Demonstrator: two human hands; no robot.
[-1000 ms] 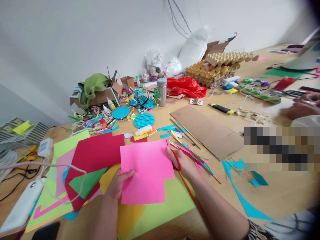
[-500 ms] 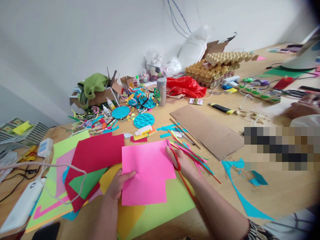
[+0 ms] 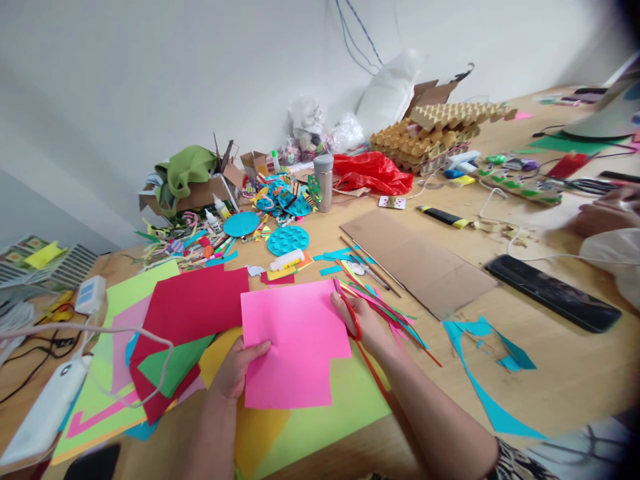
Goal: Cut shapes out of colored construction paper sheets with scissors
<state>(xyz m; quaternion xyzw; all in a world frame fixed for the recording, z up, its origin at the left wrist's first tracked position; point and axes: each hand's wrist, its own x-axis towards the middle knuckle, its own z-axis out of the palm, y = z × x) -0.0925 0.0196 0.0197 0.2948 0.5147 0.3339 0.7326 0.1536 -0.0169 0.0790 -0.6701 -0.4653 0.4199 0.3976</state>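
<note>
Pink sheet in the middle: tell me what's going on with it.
A person grips the pink sheet by its lower left edge with the left hand, thumb on top. The right hand holds red-handled scissors at the sheet's right edge, blades pointing away. Under it lie red paper and other coloured sheets on the table. At the far right rests another person's hand.
</note>
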